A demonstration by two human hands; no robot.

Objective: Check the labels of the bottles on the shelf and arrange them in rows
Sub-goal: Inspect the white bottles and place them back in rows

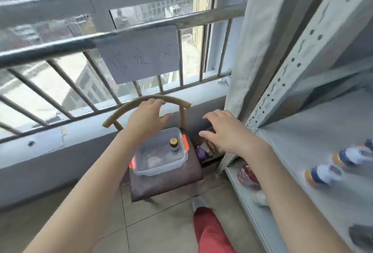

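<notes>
Both forearms stretch out above the chair [165, 184]. Left grip [148, 117] and right grip [224, 129] hover with fingers spread, holding nothing. One small bottle [174, 144] stands upright in the clear box [159, 173] on the seat; more bottles [323, 174] sit in a line on the shelf [298, 148] to my right. Best to pinch it by the body, leaving the label uncovered for reading.

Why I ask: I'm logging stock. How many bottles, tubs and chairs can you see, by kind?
Shelf bottles: 3, blurred, one cut by the frame edge
Tub bottle: 1
Clear tub: 1
Chair: 1
Total: 6
</notes>
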